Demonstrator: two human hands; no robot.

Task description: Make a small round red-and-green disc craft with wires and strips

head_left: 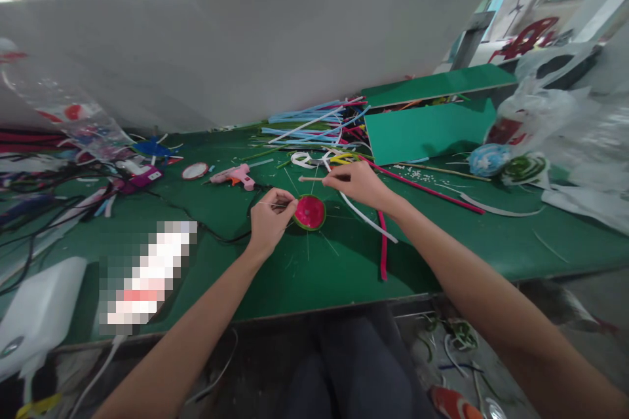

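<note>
A round red piece with a green rim [310, 213], like a watermelon slice, is above the green tabletop. At its left edge is my left hand [269, 219], with thumb and fingertips pinched on the rim. Thin pale strands stick out around the piece. My right hand [358, 184] is closed around a short, thin wooden stick [311, 179]. The stick points left, just above the red piece and apart from it. Beneath my right wrist lie a white strip [366, 217] and a red fuzzy strip [383, 255].
A pink glue gun [236, 176] lies left of my hands, its black cord trailing. Behind are bundled coloured fuzzy sticks [309, 124] and a green box [432, 131]. A plastic bottle [69, 108] and a white device [42, 308] stand left. Plastic bags [535, 111] sit right.
</note>
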